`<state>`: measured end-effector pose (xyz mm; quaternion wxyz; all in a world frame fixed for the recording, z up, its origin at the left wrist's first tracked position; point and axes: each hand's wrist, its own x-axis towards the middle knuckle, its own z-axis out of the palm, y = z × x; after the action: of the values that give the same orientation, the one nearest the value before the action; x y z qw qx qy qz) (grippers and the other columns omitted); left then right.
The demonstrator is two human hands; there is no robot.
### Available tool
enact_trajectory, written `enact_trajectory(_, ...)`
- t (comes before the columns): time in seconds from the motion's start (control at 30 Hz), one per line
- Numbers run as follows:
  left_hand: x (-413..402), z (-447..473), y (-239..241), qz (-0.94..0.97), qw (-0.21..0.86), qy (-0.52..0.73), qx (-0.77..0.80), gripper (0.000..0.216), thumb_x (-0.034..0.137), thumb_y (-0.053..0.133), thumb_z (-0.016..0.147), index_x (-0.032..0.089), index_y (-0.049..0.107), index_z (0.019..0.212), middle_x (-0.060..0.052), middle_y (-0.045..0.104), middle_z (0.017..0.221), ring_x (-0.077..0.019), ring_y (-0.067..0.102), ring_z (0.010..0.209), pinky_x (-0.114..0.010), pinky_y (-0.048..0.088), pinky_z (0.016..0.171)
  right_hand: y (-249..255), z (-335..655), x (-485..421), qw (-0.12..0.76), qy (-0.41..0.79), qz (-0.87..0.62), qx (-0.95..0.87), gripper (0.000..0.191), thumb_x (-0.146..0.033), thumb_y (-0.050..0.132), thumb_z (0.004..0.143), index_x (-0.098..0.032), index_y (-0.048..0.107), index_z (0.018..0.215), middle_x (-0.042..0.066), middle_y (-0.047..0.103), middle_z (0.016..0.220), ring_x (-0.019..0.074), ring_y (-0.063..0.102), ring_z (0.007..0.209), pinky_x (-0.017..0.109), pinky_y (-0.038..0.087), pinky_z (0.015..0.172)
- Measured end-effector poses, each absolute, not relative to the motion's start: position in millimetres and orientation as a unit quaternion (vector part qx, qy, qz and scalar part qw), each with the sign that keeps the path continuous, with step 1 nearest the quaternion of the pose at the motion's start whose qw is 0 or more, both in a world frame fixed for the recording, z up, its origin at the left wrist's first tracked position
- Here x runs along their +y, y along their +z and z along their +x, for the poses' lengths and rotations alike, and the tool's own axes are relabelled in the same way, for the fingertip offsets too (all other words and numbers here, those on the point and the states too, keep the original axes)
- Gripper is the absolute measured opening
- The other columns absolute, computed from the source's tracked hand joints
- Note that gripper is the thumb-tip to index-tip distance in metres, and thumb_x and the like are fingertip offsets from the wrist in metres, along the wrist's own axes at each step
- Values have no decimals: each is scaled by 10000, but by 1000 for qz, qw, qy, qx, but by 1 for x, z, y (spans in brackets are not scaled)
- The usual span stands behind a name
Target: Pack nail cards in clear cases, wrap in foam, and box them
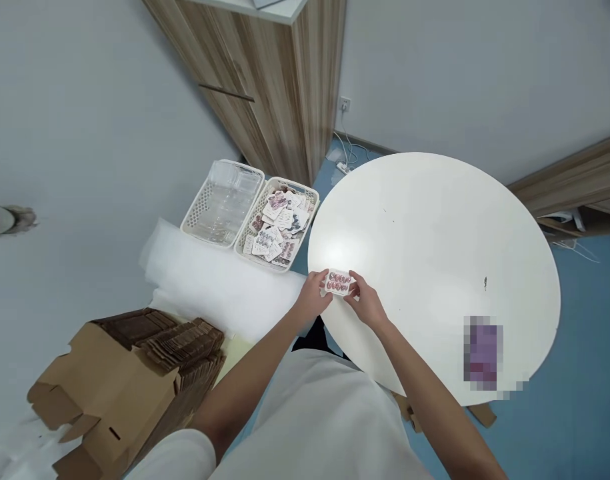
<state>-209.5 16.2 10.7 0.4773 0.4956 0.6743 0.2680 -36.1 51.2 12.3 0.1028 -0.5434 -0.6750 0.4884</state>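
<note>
The left hand point(315, 295) and the right hand point(367, 303) are gripping a small white card point(339, 283) from opposite sides, neither hand opening wide: the fingers of each are curling in a partly closed pinch, the left hand's at the left edge and the right hand's at the right edge. The card is lying between the two hands, its face turning upward and showing two rows of pinkish, glossy oval pieces. Card and hands are occupying the space over the left margin of a round white table point(435, 220); whether the card is touching the tabletop cannot be told. Beyond the left hand, a white perforated basket point(259, 264) is holding many similar cards in a loose heap, and just beside it a second basket point(195, 217) is containing clear plastic packaging. Nearer the body, a white translucent roll point(245, 287) is lying below the baskets, and a stack of brown cardboard point(129, 380) is standing at the lower left. A pixelated purple item point(483, 353) is resting on the table, well apart from the right hand
</note>
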Motion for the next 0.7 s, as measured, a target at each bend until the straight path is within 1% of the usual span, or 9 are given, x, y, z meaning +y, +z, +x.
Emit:
enact_trajectory(0.07, 29, -218, 1, 487, 479, 249, 686, 594, 150, 529, 682, 185, 382, 1257, -88, 431, 1085, -179, 506, 939, -312, 442, 824, 4, -50, 64, 90, 474, -556, -677, 621, -207, 533, 717, -272, 305, 1291, 19, 553, 915, 141, 519, 724, 315, 451, 709)
enact_trajectory(0.2, 54, -228, -13, 504, 470, 222, 689, 579, 138, 523, 671, 178, 400, 1235, -84, 440, 1037, -203, 486, 974, -346, 396, 887, -11, -69, 85, 80, 452, -576, -677, 615, -201, 538, 711, -237, 323, 1286, 42, 528, 954, 144, 497, 723, 320, 448, 709)
enact_trajectory(0.3, 69, -231, -19, 512, 458, 203, 698, 624, 142, 523, 662, 155, 359, 1264, -99, 424, 1054, -231, 448, 1038, -366, 365, 919, -20, -78, 96, 74, 454, -588, -666, 626, -188, 535, 706, -236, 311, 1289, 42, 518, 964, 144, 497, 732, 316, 448, 709)
enact_trajectory(0.4, 79, -233, -24, 517, 454, 186, 701, 669, 150, 524, 657, 132, 314, 1292, -114, 400, 1089, -247, 418, 1083, -366, 350, 935, -28, -85, 104, 66, 440, -604, -662, 633, -161, 525, 699, -232, 307, 1289, 44, 513, 965, 164, 504, 790, 326, 443, 730)
enact_trajectory(0.53, 82, -235, -28, 533, 446, 173, 698, 669, 148, 516, 661, 123, 305, 1296, -117, 398, 1088, -252, 412, 1093, -373, 340, 942, -33, -92, 106, 61, 425, -618, -659, 651, -119, 508, 689, -236, 305, 1296, 60, 497, 988, 193, 501, 872, 336, 435, 746)
enact_trajectory(0.63, 76, -234, -28, 544, 433, 181, 696, 676, 146, 521, 662, 146, 297, 1299, -114, 397, 1104, -264, 385, 1120, -404, 314, 961, -32, -94, 99, 81, 434, -629, -640, 706, -125, 517, 681, -252, 254, 1324, 74, 470, 1036, 201, 500, 878, 347, 442, 745)
enact_trajectory(0.7, 71, -233, -27, 540, 433, 192, 696, 682, 154, 522, 667, 149, 283, 1305, -121, 382, 1144, -270, 358, 1148, -421, 294, 978, -30, -96, 90, 117, 459, -640, -605, 757, -153, 537, 674, -253, 197, 1344, 77, 453, 1081, 199, 497, 896, 358, 448, 775)
